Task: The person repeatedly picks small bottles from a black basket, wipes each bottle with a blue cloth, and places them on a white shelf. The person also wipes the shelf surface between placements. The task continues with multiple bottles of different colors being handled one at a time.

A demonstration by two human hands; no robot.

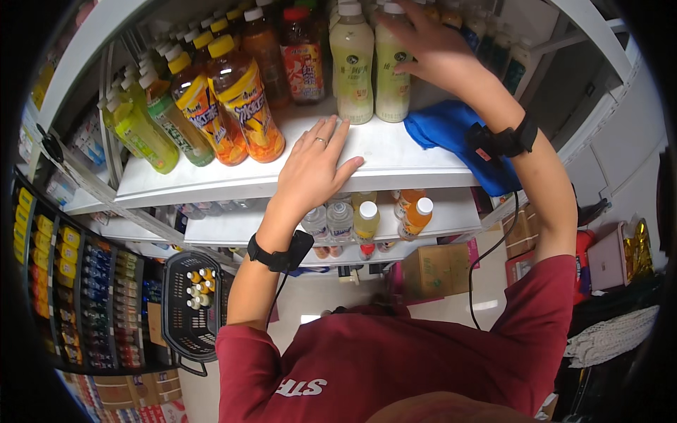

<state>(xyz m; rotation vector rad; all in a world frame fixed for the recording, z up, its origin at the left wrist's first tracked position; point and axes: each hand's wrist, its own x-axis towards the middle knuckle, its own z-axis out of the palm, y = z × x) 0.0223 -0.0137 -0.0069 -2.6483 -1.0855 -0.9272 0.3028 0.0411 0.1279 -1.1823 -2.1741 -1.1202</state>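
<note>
My left hand (316, 158) lies flat with fingers spread on the front of the white metal shelf (370, 150). My right hand (431, 47) is raised at a pale green drink bottle (392, 79), its fingers spread around the upper part; a firm hold cannot be made out. A matching pale green bottle (353, 69) stands just left of it. A red-capped tea bottle (302, 58) stands farther left, then yellow-capped iced tea bottles (248, 106). Under my right wrist, a blue cloth (449, 132) hangs over the shelf edge.
A lower shelf (449, 211) holds water bottles and an orange drink bottle (416, 217). A black basket (193, 312) with several small bottles is at lower left, beside a stocked drinks rack (100, 296). A cardboard box (439, 269) sits below the shelves. Cables hang from both wrists.
</note>
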